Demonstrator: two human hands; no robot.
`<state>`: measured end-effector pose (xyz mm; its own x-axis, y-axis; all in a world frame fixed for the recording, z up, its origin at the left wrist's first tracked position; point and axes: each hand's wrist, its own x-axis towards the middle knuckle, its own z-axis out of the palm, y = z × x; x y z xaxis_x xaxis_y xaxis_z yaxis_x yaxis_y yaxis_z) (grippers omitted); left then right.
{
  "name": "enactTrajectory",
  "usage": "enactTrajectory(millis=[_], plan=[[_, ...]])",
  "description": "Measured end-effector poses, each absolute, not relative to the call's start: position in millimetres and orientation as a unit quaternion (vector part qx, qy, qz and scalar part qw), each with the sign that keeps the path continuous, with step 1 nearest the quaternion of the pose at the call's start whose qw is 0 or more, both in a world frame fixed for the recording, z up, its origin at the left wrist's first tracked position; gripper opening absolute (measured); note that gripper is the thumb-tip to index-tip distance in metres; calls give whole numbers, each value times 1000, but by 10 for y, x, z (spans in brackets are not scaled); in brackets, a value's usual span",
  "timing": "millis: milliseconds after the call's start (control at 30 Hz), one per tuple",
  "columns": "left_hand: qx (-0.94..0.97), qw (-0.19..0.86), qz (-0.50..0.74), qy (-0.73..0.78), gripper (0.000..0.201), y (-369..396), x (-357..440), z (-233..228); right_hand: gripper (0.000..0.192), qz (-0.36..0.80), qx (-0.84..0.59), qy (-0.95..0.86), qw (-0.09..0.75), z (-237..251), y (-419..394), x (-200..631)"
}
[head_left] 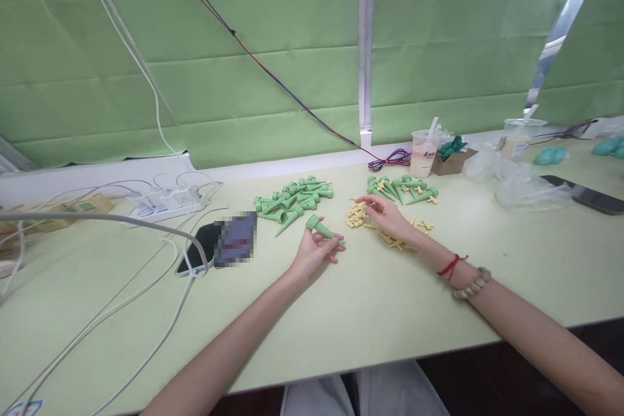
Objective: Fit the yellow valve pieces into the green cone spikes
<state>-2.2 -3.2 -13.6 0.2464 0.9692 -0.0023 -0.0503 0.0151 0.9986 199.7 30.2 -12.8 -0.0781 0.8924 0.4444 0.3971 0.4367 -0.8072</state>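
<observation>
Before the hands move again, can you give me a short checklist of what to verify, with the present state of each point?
1. Left hand holds one green cone: ok, fingers closed around it.
2. Right hand reaches the small yellow pieces: ok, fingertips at the pile.
3. Yellow piece already pinched in the right hand: cannot tell, too small.
4. Pile of plain green cones within reach: ok, just behind the left hand.
5. Second green pile, some with yellow parts, lies apart from the first: ok.
6. Phone and white cables apart from the hands: ok.
</observation>
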Motion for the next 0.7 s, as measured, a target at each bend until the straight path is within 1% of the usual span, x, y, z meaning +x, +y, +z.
enactTrajectory(millis=[67, 167, 233, 433, 567, 700], plan=[[557, 564, 446, 416, 67, -51, -14, -141, 25, 308, -452, -671, 500, -128, 252, 1906], [580, 561, 441, 392, 57, -88, -5, -125, 26, 382, -418, -643, 515, -99, 149, 1750], [587, 563, 444, 376, 50, -108, 2, -107, 29, 402, -402, -633, 525, -72, 80, 1659], [581, 547, 459, 390, 39, -117, 10, -83, 34, 403, -421, -594, 555, -109, -14, 1542], [562, 533, 476, 416, 43, -117, 16, -89, 33, 386, -423, -603, 555, -158, -40, 1521], [562, 531, 479, 415, 45, -143, 30, -77, 28, 354, -416, -621, 562, -142, -88, 1497]])
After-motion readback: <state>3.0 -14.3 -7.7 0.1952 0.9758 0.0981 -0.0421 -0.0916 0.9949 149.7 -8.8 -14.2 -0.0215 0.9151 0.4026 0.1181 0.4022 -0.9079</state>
